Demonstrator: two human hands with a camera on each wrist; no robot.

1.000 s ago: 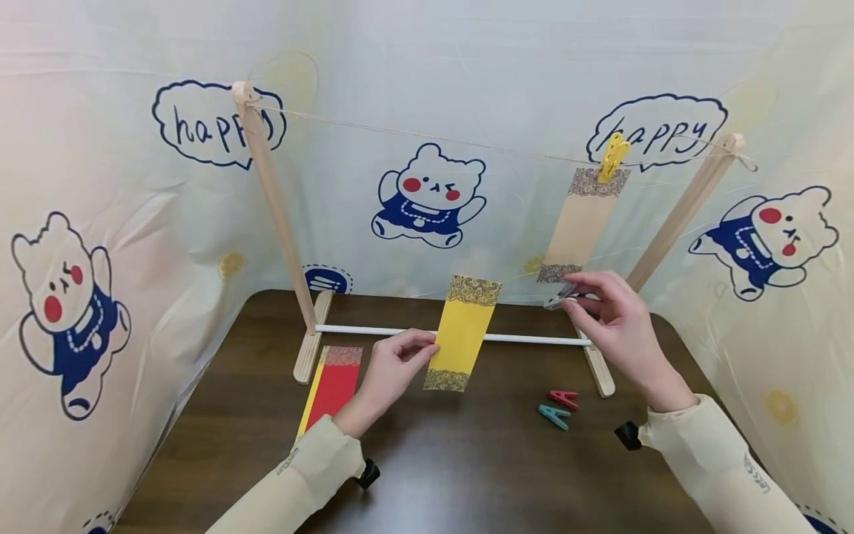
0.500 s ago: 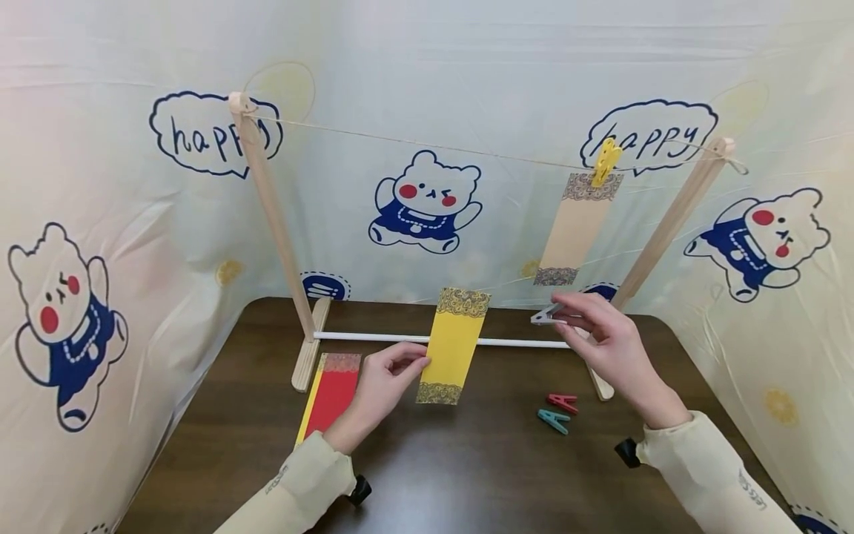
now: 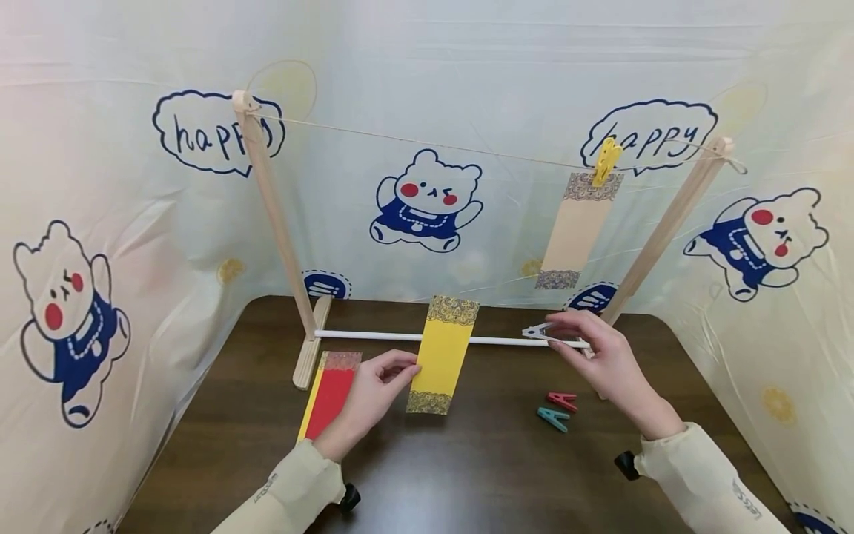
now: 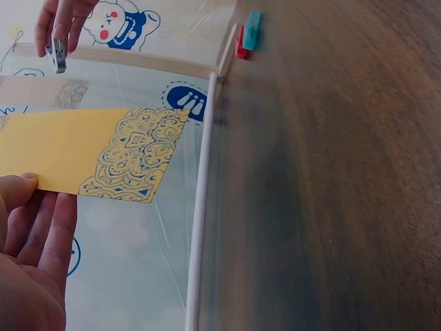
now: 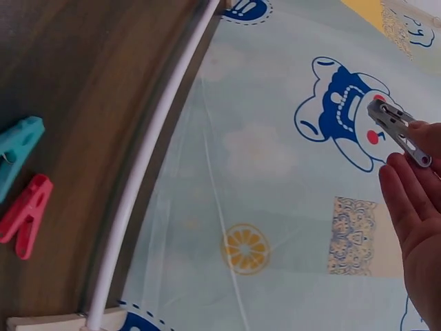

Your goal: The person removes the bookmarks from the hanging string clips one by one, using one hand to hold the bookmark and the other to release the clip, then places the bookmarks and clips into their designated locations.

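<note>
My left hand (image 3: 373, 389) pinches the left edge of a yellow paper strip (image 3: 443, 356) with dark lace-pattern bands at both ends, holding it upright above the table. In the left wrist view the thumb lies on the front of the strip (image 4: 62, 148) and fingers are behind it. To the right, my right hand (image 3: 607, 363) pinches a grey clothespin (image 3: 536, 331) between thumb and fingers. The right wrist view shows this clothespin (image 5: 398, 131) from the side. A beige strip (image 3: 577, 230) hangs from the string, clipped by a yellow clothespin (image 3: 606, 162).
A string (image 3: 414, 141) runs between two wooden posts (image 3: 276, 215), joined low down by a white rod (image 3: 373, 337). On the dark table (image 3: 460, 475) lie a red clothespin (image 3: 563, 401), a teal clothespin (image 3: 553, 419) and a red strip (image 3: 333, 393) over a yellow one.
Both hands have come lower and a little nearer, the yellow strip and grey clothespin with them. The clothespin has turned to point left. The hanging beige strip stays on the string.
</note>
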